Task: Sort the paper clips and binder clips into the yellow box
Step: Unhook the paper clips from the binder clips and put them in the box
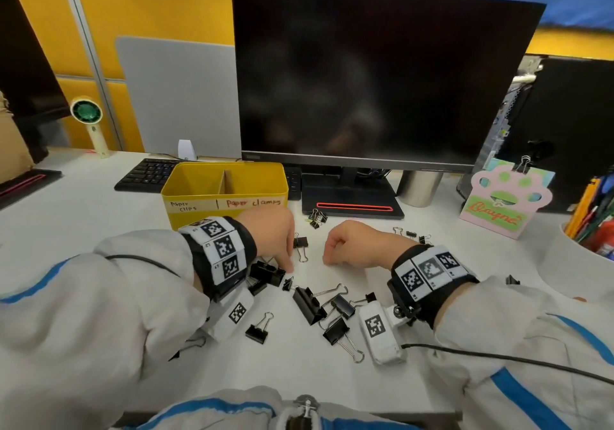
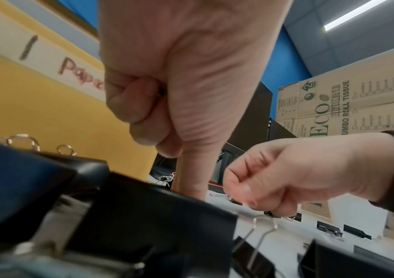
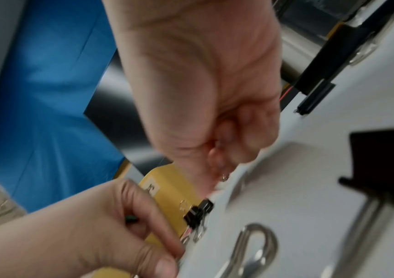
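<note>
1. A yellow box [image 1: 199, 212] stands at the far left of the desk [image 1: 99, 217]. A divider splits it in two, and its taped labels read "paper clips" and "paper clamps". Its contents are hidden.
2. The left hand [image 1: 270, 235] hangs just in front of the box with most fingers curled into the palm. One finger [image 2: 192, 178] points down to the desk among the clips. Something small and dark shows inside the curl; whether it is a clip, I cannot tell.
3. Black binder clips [image 1: 309, 303] with folded bodies and looped wire handles lie scattered near the wrists, so sorting looks far from done.
4. The right hand [image 1: 352, 243] is curled low over the desk. The blurred wrist view hints at a wire loop [image 3: 225, 176] at its fingertips; its hold is uncertain.
5. Next comes a pinch, then a lift to the matching compartment.
</note>
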